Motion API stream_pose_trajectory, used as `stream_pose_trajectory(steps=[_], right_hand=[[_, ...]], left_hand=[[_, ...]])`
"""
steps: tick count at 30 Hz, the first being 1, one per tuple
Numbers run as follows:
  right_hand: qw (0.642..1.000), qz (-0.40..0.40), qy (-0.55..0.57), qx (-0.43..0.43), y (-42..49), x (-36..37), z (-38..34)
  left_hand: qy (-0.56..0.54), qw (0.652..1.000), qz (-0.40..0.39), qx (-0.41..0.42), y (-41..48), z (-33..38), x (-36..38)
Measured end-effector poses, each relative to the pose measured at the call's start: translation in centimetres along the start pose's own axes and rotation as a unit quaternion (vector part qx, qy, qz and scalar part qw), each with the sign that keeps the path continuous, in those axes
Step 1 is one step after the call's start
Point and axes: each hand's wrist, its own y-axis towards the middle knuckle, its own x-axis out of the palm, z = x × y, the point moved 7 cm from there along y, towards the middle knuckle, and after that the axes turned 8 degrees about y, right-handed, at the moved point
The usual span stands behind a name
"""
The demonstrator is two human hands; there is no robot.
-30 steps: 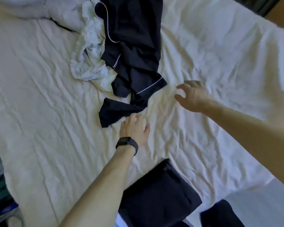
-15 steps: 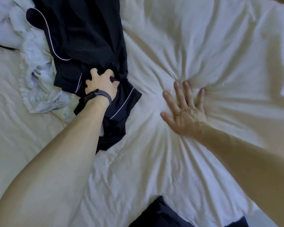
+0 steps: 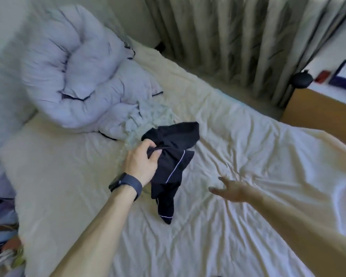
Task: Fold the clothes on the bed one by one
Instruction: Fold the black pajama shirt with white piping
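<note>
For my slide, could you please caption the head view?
Left hand grips dark white-piped garment; right hand open over bed.

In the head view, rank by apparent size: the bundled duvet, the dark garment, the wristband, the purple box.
1. bundled duvet
2. dark garment
3. wristband and purple box look alike; the box is farther and cropped, so no ranking.
</note>
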Motion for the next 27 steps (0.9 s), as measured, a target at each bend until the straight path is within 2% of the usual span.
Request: stream_pose_trajectory(steps=[2, 5, 7, 9, 13, 16, 18, 22, 25, 27], right_hand=[[0.989, 0.050, 0.124, -0.061, -6.8, -0.5, -3.4], [0.934, 0.133, 0.262, -0.205, -17.9, -0.8, -8.7], [0.894, 0.170, 0.295, -0.290, -25.5, -0.4, -12.3], [0.871, 0.190, 0.280, -0.357, -32.0, 0.9, -15.6], [0.871, 0.188, 0.200, -0.407, -41.5, 6.3, -20.9], [0.873, 0.173, 0.183, -0.417, -48.1, 11.3, -25.2], [0.861, 0.194, 0.206, -0.423, -52.9, 13.5, -28.3], [0.808, 0.244, 0.253, -0.472, -63.8, 16.9, -33.6], [0.767, 0.211, 0.289, -0.533, -71.5, 20.3, -36.6], [0.754, 0.163, 0.301, -0.561, -75.8, 23.4, -38.0]], left_hand=[[-0.022, 0.999, 0.033, 0.009, -3.0, 0.4, -5.4], [-0.045, 0.995, 0.087, 0.026, -8.4, 0.7, -12.7], [-0.046, 0.990, 0.120, 0.050, -13.0, 0.7, -17.0], [-0.052, 0.984, 0.149, 0.078, -18.0, 0.2, -20.9], [-0.091, 0.964, 0.216, 0.122, -29.2, -2.2, -28.2], [-0.119, 0.941, 0.269, 0.166, -36.9, -3.5, -33.8], [-0.136, 0.926, 0.303, 0.181, -41.8, -4.0, -37.3], [-0.163, 0.901, 0.360, 0.178, -51.1, -6.0, -44.5], [-0.256, 0.846, 0.444, 0.150, -58.8, -10.0, -48.4], [-0.367, 0.801, 0.461, 0.100, -63.8, -14.1, -48.1]])
